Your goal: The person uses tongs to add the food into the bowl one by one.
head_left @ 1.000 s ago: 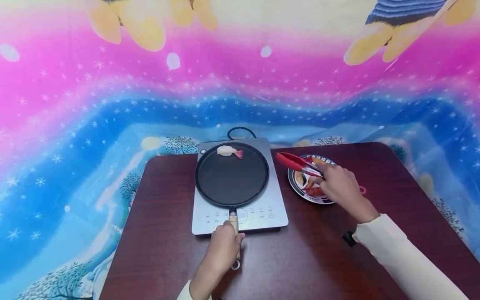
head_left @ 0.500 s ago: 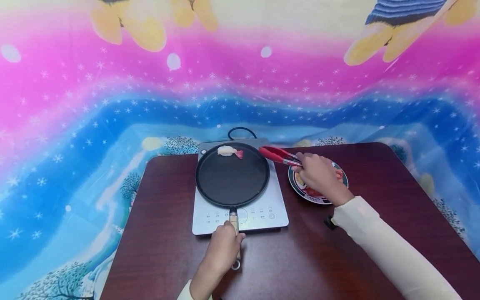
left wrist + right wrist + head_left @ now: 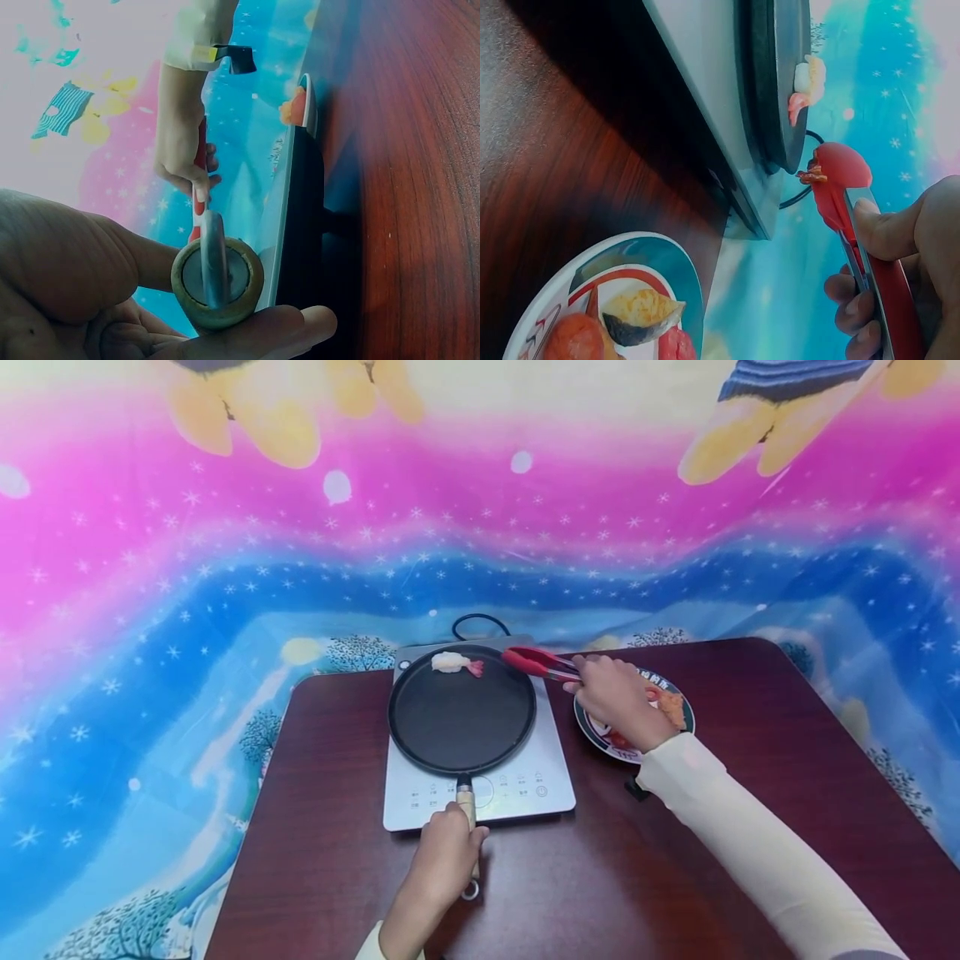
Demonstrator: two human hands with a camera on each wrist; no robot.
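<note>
My left hand (image 3: 446, 852) grips the wooden handle (image 3: 466, 802) of a flat black frying pan (image 3: 461, 718), its end ring showing in the left wrist view. The pan sits on a silver induction cooker (image 3: 525, 785). A shrimp sushi piece (image 3: 450, 662) with a pink tail lies near the pan's far rim. In my right hand (image 3: 618, 697) are red-tipped tongs (image 3: 536, 662), thumb on one arm and fingers around the other. Their heads overlap the pan's right rim in the head view. A small reddish-brown food piece (image 3: 812, 177) pokes out between the tong heads.
A patterned plate (image 3: 583, 731) stands right of the cooker with several food pieces, including a fried piece (image 3: 672, 710) and a dark-skinned fish-like piece (image 3: 641, 315). A black cable (image 3: 480, 617) loops behind the cooker. A printed cloth (image 3: 450, 568) rises behind the dark wooden table (image 3: 330, 760).
My right hand has carried the tongs left from over the plate to the pan's right rim, uncovering the plate's right side. The left hand stays on the handle; the sushi has not moved.
</note>
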